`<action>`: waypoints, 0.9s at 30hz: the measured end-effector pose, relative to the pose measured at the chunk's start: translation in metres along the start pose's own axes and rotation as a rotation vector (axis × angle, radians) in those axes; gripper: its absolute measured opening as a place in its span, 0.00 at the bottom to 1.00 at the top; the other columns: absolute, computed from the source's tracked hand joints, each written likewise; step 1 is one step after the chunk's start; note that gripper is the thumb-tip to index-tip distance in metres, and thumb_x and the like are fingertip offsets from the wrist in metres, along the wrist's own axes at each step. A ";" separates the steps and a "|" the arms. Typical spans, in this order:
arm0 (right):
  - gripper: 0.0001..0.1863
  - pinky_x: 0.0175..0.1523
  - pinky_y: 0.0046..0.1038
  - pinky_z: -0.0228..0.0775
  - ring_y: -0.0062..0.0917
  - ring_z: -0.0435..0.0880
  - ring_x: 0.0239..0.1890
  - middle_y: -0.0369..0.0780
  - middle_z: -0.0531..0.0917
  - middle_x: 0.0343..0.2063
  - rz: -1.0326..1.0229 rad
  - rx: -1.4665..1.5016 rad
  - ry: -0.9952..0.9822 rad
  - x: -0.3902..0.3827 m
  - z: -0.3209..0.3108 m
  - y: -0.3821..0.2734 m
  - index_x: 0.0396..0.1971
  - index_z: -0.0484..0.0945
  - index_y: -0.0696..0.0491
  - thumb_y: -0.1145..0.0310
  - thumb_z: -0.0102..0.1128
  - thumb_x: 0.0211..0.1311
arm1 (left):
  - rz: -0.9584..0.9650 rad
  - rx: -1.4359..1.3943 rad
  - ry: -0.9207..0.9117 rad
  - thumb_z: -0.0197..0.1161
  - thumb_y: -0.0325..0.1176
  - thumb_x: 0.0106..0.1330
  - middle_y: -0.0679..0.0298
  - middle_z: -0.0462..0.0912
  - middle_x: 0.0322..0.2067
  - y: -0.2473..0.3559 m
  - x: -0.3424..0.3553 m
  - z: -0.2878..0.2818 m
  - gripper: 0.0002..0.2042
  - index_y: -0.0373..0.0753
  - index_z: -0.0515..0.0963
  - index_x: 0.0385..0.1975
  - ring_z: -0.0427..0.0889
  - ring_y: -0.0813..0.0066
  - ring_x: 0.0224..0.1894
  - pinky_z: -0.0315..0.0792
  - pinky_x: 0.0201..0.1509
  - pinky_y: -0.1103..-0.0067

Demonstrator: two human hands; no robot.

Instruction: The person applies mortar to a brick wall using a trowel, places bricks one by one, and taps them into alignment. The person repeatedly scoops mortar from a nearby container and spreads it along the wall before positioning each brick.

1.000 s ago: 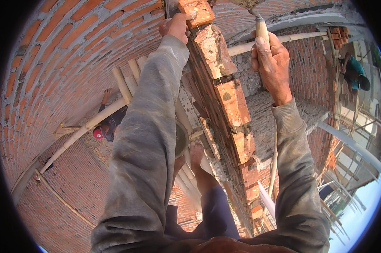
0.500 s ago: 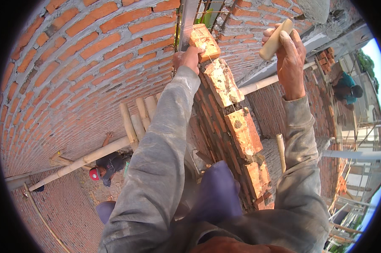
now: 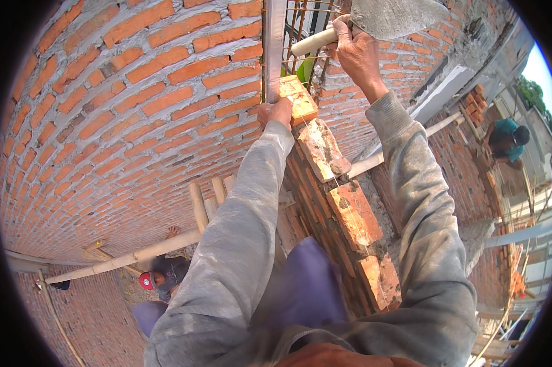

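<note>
My right hand [image 3: 356,54] grips the wooden handle of a trowel [image 3: 401,17], whose mortar-smeared grey blade reaches up to the right. Below the trowel, my left hand [image 3: 276,114] is closed round the lower end of an upright silver metal bar [image 3: 274,52]. Its thumb side touches the end brick [image 3: 298,101] of the top course; the undersides of its fingers are hidden. Behind that brick toward me, a broken-faced brick [image 3: 322,148] and an orange brick [image 3: 355,214] follow in a row. A thin string [image 3: 339,183] runs along them.
A finished brick wall [image 3: 147,122] rises at the left. Rusty rebar [image 3: 300,24] stands past the metal bar. Bamboo poles [image 3: 126,248] cross below. A person in a red cap [image 3: 159,278] is low at the left; another in teal [image 3: 507,139] is at the far right.
My right hand has swung the trowel left and inward, turning its handle toward the metal bar. My left hand stays by the end brick, while the view has shifted slightly.
</note>
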State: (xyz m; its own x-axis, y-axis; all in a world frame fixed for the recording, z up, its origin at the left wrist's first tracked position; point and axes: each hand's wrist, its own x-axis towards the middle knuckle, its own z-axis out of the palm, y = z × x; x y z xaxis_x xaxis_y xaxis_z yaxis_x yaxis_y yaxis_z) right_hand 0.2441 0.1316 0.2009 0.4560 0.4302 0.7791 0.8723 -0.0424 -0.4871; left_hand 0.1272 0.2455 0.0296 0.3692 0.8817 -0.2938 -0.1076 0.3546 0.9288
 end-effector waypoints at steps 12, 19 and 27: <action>0.11 0.56 0.49 0.75 0.52 0.86 0.49 0.50 0.89 0.42 0.060 -0.331 -0.216 -0.035 0.098 0.034 0.47 0.86 0.55 0.66 0.62 0.74 | -0.129 -0.010 -0.001 0.78 0.32 0.51 0.44 0.91 0.48 -0.028 0.046 0.006 0.23 0.22 0.87 0.44 0.93 0.54 0.43 0.86 0.47 0.62; 0.11 0.45 0.47 0.79 0.53 0.89 0.40 0.48 0.91 0.37 0.071 -0.236 -0.157 -0.036 0.079 0.049 0.45 0.88 0.55 0.65 0.61 0.76 | -0.056 0.038 0.029 0.71 0.23 0.55 0.41 0.87 0.44 -0.014 0.018 0.001 0.20 0.18 0.79 0.46 0.92 0.54 0.38 0.89 0.37 0.61; 0.11 0.50 0.47 0.76 0.52 0.86 0.42 0.53 0.88 0.43 -0.096 -0.270 -0.177 -0.045 0.069 0.052 0.50 0.85 0.56 0.70 0.58 0.77 | -0.154 -0.112 -0.115 0.69 0.20 0.59 0.46 0.86 0.43 -0.010 0.017 -0.001 0.20 0.23 0.75 0.50 0.91 0.55 0.34 0.90 0.34 0.57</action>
State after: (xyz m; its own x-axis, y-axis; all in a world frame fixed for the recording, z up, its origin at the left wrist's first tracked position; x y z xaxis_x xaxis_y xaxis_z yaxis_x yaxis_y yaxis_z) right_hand 0.2563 0.1723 0.1130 0.3523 0.5928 0.7242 0.9359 -0.2214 -0.2741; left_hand 0.1333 0.2575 0.0149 0.4910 0.7757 -0.3966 -0.1413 0.5202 0.8423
